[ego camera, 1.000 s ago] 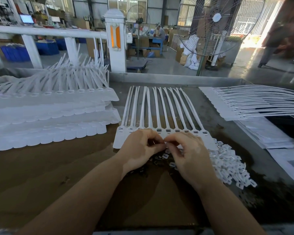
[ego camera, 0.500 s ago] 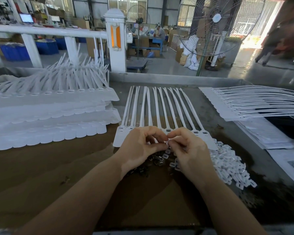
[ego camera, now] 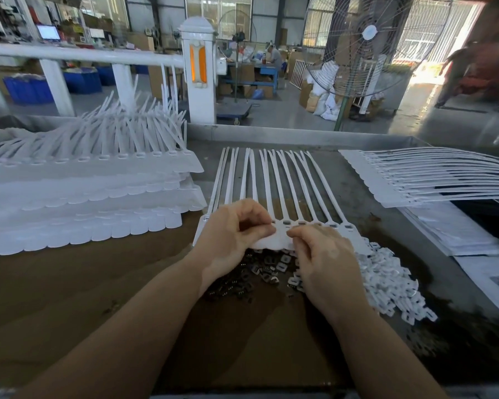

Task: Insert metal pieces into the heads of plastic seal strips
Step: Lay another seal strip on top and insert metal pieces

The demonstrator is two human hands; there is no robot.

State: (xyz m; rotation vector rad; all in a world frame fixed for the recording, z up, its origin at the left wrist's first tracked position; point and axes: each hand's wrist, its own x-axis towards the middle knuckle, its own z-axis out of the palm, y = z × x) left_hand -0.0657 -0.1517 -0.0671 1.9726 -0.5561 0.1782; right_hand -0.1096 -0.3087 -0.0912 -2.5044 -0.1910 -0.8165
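Observation:
A joined row of white plastic seal strips (ego camera: 274,182) lies in front of me, tails pointing away, heads near my hands. My left hand (ego camera: 231,234) pinches the head edge of this row with curled fingers and lifts it slightly. Close beside it, my right hand (ego camera: 323,254) has its fingertips bunched at the same head edge; whether a metal piece sits between them is hidden. Small dark metal pieces (ego camera: 251,272) lie piled under and between my hands. A heap of small white plastic caps (ego camera: 392,286) spreads to the right of my right hand.
Stacks of white seal strips (ego camera: 84,191) fill the left of the brown table (ego camera: 69,298). Another batch of strips (ego camera: 421,177) lies at the far right over papers (ego camera: 455,234). Behind the table's metal rim stand a white railing (ego camera: 198,70) and a fan (ego camera: 369,44).
Both hands have moved a little away from me, up onto the strip heads. The left hand now lifts the head edge, and the metal pieces below the hands are uncovered.

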